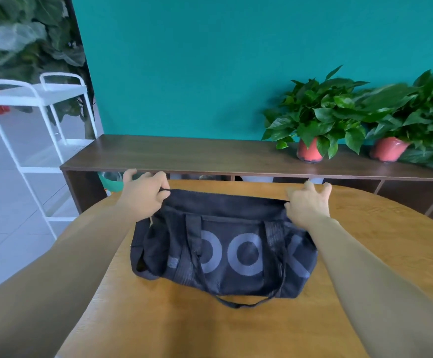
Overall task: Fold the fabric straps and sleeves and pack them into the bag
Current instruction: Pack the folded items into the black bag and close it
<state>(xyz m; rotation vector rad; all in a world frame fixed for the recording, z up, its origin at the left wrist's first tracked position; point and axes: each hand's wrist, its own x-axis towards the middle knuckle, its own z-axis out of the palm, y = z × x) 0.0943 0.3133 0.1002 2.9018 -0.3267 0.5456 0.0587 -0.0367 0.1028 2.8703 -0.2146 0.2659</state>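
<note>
A teal wall (184,60) fills the background. A rounded wooden table (210,329) spreads below it, and a long dark sideboard (184,153) stands beyond the table at 12 o'clock. The black duffel bag (225,244) lies at the table's centre, grey letters facing up and one handle loop (238,304) trailing toward 6 o'clock. A white cart (29,96) stands at 10 o'clock. Two potted plants (316,112) sit on the sideboard at 2 o'clock. The left hand (145,196) pinches the bag's top edge at its 10 o'clock corner. The right hand (308,204) pinches that edge at 2 o'clock, its other fingers spread.
</note>
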